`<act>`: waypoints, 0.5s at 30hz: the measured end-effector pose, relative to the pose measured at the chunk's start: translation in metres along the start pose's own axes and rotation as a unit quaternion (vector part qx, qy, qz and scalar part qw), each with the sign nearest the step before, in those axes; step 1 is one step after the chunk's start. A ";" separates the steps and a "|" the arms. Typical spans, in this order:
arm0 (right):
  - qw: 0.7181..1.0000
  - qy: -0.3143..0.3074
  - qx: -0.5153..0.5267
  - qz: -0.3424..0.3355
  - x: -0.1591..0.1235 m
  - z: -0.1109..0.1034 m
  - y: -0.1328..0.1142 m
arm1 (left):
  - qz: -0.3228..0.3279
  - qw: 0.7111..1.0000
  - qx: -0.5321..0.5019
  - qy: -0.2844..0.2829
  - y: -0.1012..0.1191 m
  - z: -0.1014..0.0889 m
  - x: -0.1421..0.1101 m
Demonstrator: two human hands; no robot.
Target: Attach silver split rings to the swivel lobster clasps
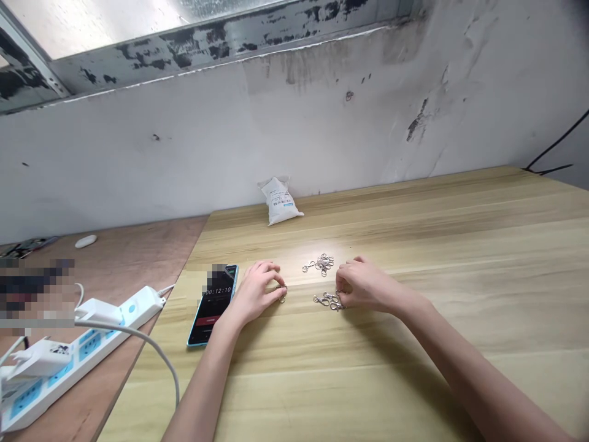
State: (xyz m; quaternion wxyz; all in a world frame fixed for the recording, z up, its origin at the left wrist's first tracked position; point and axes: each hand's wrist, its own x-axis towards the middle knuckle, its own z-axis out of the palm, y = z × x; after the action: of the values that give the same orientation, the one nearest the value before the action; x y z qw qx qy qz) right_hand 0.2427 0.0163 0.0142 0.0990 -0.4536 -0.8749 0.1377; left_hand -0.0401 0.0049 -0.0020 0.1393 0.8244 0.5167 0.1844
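My left hand (pixel 260 288) rests low over the table, thumb and forefinger closed in a pinch on a small metal ring (pixel 283 299). To the right, a small pile of silver lobster clasps (pixel 329 300) lies on the wood. My right hand (pixel 361 283) is at the right edge of that pile, its fingertips closed and touching the clasps; what is between them is hidden. Behind, between the hands, lies a second small heap of metal clasps and rings (pixel 324 264), with one clasp (pixel 308 266) at its left side.
A phone (pixel 213 307) showing a running timer lies left of my left forearm. A white packet (pixel 280 201) stands near the wall. On the lower brown surface (pixel 156 245) at the left are a power strip (pixel 87 350) with plugs, a grey cable (pixel 156 347) and a white oval case (pixel 86 241).
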 end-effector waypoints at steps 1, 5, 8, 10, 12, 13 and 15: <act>1.000 -0.013 0.004 0.009 -0.001 -0.002 -0.002 | -0.005 1.000 -0.006 0.003 0.001 0.001 0.000; 0.999 -0.024 0.026 0.014 -0.002 -0.002 -0.004 | -0.007 1.000 -0.018 0.011 0.004 0.001 0.001; 0.999 -0.015 0.033 -0.002 0.000 0.003 -0.003 | 0.004 1.000 -0.021 0.013 0.006 0.001 0.002; 0.999 -0.003 0.033 -0.013 0.002 0.007 -0.002 | 0.008 1.000 -0.026 0.014 0.006 0.000 0.003; 0.999 0.016 0.032 -0.025 0.004 0.011 -0.002 | 0.007 0.999 -0.036 0.015 0.007 -0.001 0.003; 0.999 0.028 0.032 -0.032 0.005 0.013 -0.001 | 0.005 0.999 -0.042 0.014 0.007 -0.002 0.003; 0.997 0.049 0.032 -0.045 0.007 0.017 0.000 | -0.003 0.999 -0.051 0.003 0.008 -0.004 0.003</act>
State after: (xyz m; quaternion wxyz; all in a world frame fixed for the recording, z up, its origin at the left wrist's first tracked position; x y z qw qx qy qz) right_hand 0.2333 0.0193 -0.0018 0.1626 -0.4168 -0.8836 0.1383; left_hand -0.0351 0.0041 0.0055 0.1801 0.8140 0.5099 0.2122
